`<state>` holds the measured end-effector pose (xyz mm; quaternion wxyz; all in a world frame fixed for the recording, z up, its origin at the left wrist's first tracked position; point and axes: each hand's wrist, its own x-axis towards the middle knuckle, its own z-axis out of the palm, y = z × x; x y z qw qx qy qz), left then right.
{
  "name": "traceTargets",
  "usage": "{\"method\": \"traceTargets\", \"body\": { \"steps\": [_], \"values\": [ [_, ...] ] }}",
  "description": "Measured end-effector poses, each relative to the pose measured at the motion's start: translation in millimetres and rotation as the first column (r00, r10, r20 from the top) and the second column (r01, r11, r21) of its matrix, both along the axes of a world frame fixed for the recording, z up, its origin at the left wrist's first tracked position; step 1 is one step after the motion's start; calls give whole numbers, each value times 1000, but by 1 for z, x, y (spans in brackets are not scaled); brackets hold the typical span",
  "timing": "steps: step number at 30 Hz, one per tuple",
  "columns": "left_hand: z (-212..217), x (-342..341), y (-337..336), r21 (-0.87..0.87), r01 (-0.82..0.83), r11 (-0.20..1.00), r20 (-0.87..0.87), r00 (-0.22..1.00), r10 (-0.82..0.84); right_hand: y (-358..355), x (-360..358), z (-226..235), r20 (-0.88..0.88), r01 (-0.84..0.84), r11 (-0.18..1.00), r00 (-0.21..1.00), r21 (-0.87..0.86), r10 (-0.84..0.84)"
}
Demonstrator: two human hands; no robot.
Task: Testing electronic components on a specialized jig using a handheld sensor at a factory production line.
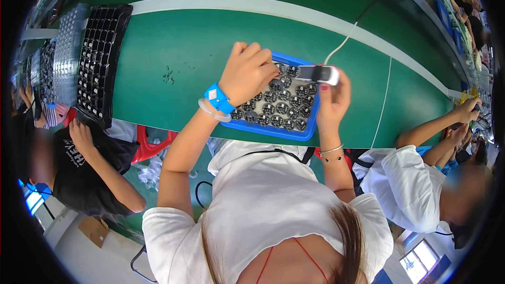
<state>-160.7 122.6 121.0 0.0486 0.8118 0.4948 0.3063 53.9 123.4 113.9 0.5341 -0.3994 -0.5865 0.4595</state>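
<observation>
A blue tray (pixel 300 136) lies on the green table in front of me, holding many round, shiny black parts (pixel 282 108) in rows. My left hand (pixel 248 73) reaches over the tray's far left side with fingers curled and tips pinched together. Whatever they pinch is mostly hidden; one round black part (pixel 275 84) sits right below the fingertips. My right hand (pixel 334 97) is closed on a small white-and-black corded device (pixel 319 74), held level over the tray's far right corner. A thin white cord (pixel 341 43) runs from the device toward the far edge.
Black trays (pixel 102 63) with many pockets stand at the left end of the green table (pixel 173 37), beside clear plastic trays (pixel 70 58). Small dark bits (pixel 168 75) lie left of my hand. Co-workers sit at both sides, one in black (pixel 89 168), one in white (pixel 402 184).
</observation>
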Motion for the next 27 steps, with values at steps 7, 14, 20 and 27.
{"method": "traceTargets", "body": {
  "steps": [7, 14, 20, 27],
  "values": [
    [30, -25, 6, -97, -37, 995, 41, 998, 41, 22, -8, 38, 25, -18, 997, 1000, 69, 16],
    [32, -30, -3, -33, -11, 999, 55, 998, 13, 19, -27, 37, 323, -235, 964, 928, 127, 184],
    [39, -29, -11, 5, -27, 1000, 122, 992, 27, 9, -34, 24, 313, -255, 960, 927, 115, 208],
    [11, -43, -8, -90, -67, 994, 40, 997, 70, -2, -37, 27, -41, -22, 1000, 999, 20, 23]
  ]
}}
